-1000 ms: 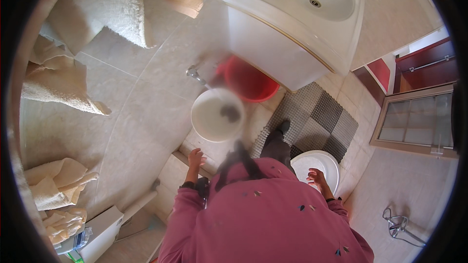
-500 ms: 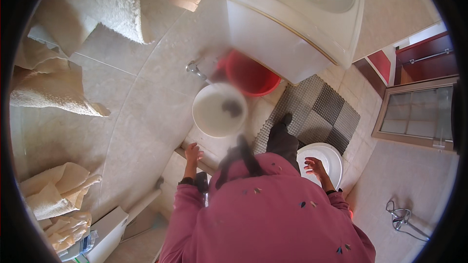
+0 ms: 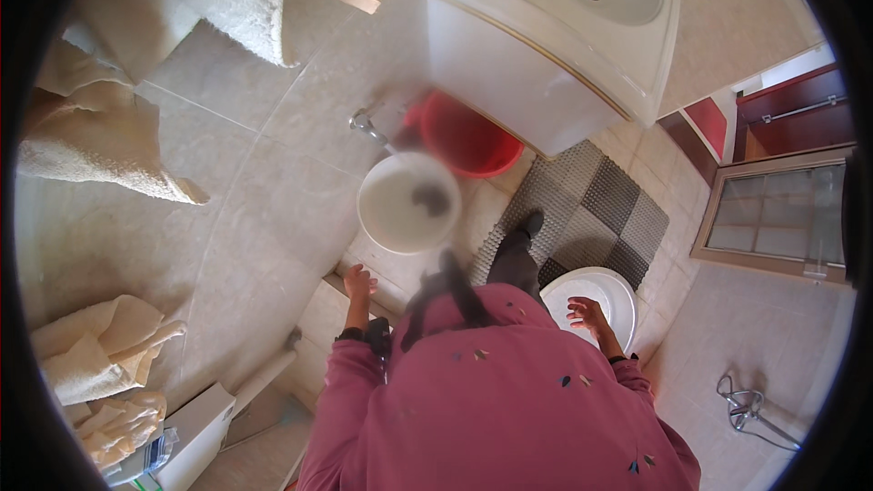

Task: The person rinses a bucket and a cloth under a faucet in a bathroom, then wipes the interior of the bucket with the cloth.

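My left hand [image 3: 360,282] hangs in the air below the white bucket [image 3: 375,223], fingers loosely apart, with nothing in it. My right hand [image 3: 589,315] is held over the white round basin [image 3: 622,295]. Its fingers are spread and slightly bent, and it holds nothing. The bucket stands beneath a chrome wall tap [image 3: 365,122]. A dark spot, blurred in the view, shows inside it. Just behind the bucket, a red basin [image 3: 468,141] sits against the sink cabinet.
A white washbasin [image 3: 546,5] on its cabinet stands ahead. A grey chequered mat [image 3: 582,205] lies at my foot. Cream towels [image 3: 105,141] hang on the left. At the right are a glazed door [image 3: 777,214] and a shower mixer [image 3: 747,411].
The view has shifted slightly. My dark-trousered leg and shoe have moved a little to the left. Both hands keep nearly the same pose.
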`<state>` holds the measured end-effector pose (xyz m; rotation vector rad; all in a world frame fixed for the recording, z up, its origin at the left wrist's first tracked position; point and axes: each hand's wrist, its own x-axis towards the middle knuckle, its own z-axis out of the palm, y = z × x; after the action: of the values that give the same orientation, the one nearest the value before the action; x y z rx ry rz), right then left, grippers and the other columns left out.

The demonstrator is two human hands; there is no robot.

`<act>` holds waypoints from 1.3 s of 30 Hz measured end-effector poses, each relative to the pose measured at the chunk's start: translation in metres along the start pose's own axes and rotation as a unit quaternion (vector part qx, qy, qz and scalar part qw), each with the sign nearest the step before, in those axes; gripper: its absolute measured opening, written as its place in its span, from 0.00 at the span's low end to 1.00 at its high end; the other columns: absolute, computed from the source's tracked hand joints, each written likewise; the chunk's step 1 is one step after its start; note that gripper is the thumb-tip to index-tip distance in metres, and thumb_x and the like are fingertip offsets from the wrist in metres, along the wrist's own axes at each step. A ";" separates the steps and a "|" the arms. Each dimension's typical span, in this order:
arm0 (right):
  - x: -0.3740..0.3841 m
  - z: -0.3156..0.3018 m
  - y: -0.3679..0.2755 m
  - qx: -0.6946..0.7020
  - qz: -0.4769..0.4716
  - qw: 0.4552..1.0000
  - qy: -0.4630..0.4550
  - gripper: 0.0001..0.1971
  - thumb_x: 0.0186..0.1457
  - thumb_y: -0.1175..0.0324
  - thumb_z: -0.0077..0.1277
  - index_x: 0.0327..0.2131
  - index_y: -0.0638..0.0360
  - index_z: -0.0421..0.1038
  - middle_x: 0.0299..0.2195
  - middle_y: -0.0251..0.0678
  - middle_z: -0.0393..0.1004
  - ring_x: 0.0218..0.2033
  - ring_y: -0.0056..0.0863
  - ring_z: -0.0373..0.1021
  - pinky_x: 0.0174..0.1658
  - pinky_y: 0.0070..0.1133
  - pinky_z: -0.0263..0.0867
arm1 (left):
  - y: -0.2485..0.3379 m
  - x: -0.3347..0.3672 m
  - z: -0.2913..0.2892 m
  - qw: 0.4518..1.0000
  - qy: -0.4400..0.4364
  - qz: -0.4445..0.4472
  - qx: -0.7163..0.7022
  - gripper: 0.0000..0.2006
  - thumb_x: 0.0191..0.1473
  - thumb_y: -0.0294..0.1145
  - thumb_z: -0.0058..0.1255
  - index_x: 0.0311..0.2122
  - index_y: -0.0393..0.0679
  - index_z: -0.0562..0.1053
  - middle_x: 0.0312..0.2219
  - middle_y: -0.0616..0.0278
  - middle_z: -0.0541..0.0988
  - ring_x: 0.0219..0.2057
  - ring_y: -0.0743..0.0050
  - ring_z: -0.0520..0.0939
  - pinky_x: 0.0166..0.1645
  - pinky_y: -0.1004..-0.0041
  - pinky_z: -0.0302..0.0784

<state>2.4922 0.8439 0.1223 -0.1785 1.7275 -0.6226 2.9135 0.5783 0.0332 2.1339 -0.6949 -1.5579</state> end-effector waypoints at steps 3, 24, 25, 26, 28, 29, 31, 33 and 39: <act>-0.001 0.003 -0.003 0.001 0.017 1.000 -0.001 0.14 0.42 0.68 0.38 0.36 0.59 0.60 0.29 0.33 0.64 0.25 0.23 0.65 0.25 0.21 0.62 | -0.002 -0.004 -0.004 1.000 -0.001 0.024 0.007 0.17 0.37 0.22 0.36 0.38 0.37 0.61 0.21 0.56 0.70 0.15 0.74 0.72 0.12 0.79 0.66; 0.011 -0.009 0.015 0.017 0.014 1.000 -0.014 0.15 0.42 0.67 0.43 0.36 0.60 0.60 0.29 0.32 0.65 0.25 0.23 0.64 0.25 0.22 0.63 | 0.007 -0.018 -0.009 0.996 -0.088 -0.012 -0.031 0.11 0.40 0.31 0.37 0.31 0.41 0.67 0.23 0.64 0.68 0.16 0.76 0.71 0.13 0.79 0.65; 0.010 -0.009 0.015 0.018 0.014 1.000 -0.012 0.15 0.42 0.67 0.43 0.36 0.60 0.60 0.29 0.32 0.65 0.25 0.23 0.64 0.25 0.22 0.63 | 0.006 -0.019 -0.006 0.996 -0.079 0.011 -0.029 0.11 0.40 0.30 0.37 0.32 0.41 0.67 0.24 0.64 0.68 0.15 0.76 0.71 0.13 0.79 0.65; 0.009 -0.008 0.015 0.029 0.013 0.999 -0.009 0.14 0.42 0.68 0.42 0.36 0.60 0.61 0.28 0.33 0.64 0.24 0.23 0.64 0.23 0.20 0.62 | 0.005 -0.019 -0.004 0.997 -0.071 0.033 -0.027 0.12 0.40 0.30 0.38 0.33 0.41 0.66 0.24 0.64 0.68 0.15 0.76 0.71 0.13 0.79 0.65; 0.005 -0.006 0.013 0.040 0.010 0.999 -0.004 0.13 0.41 0.70 0.41 0.35 0.61 0.61 0.28 0.34 0.64 0.23 0.22 0.64 0.22 0.19 0.62 | 0.006 -0.017 -0.002 0.998 -0.061 0.021 -0.019 0.13 0.40 0.29 0.38 0.35 0.41 0.65 0.24 0.64 0.68 0.15 0.76 0.71 0.12 0.79 0.64; 0.003 -0.006 0.013 0.035 0.019 0.999 -0.004 0.13 0.41 0.70 0.41 0.35 0.61 0.61 0.28 0.34 0.64 0.23 0.22 0.64 0.22 0.19 0.62 | 0.006 -0.016 -0.001 0.999 -0.050 0.008 -0.011 0.13 0.40 0.28 0.38 0.36 0.41 0.64 0.24 0.64 0.68 0.15 0.76 0.71 0.12 0.80 0.64; 0.000 -0.006 0.015 0.031 0.028 0.999 -0.001 0.13 0.41 0.70 0.41 0.35 0.61 0.61 0.29 0.34 0.64 0.23 0.22 0.64 0.22 0.19 0.62 | 0.008 -0.015 0.002 0.999 -0.047 0.007 -0.007 0.14 0.39 0.27 0.38 0.37 0.41 0.63 0.24 0.64 0.68 0.15 0.76 0.71 0.12 0.80 0.64; -0.002 -0.007 0.018 0.029 0.037 0.999 0.000 0.13 0.41 0.71 0.41 0.35 0.61 0.61 0.29 0.34 0.64 0.24 0.22 0.64 0.22 0.19 0.62 | 0.009 -0.014 0.003 0.999 -0.043 0.006 -0.004 0.15 0.39 0.26 0.38 0.38 0.40 0.63 0.23 0.63 0.68 0.15 0.76 0.71 0.12 0.80 0.64; -0.004 -0.017 0.023 0.019 0.040 0.999 -0.007 0.14 0.42 0.69 0.42 0.36 0.60 0.61 0.29 0.34 0.64 0.25 0.24 0.64 0.23 0.22 0.63 | 0.009 -0.011 0.008 0.999 -0.026 0.041 0.013 0.17 0.39 0.25 0.38 0.40 0.38 0.60 0.22 0.60 0.69 0.15 0.75 0.72 0.12 0.80 0.65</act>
<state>2.4824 0.8704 0.1168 -0.0873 1.6999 -0.5942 2.9012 0.5775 0.0449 2.0623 -0.8131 -1.5728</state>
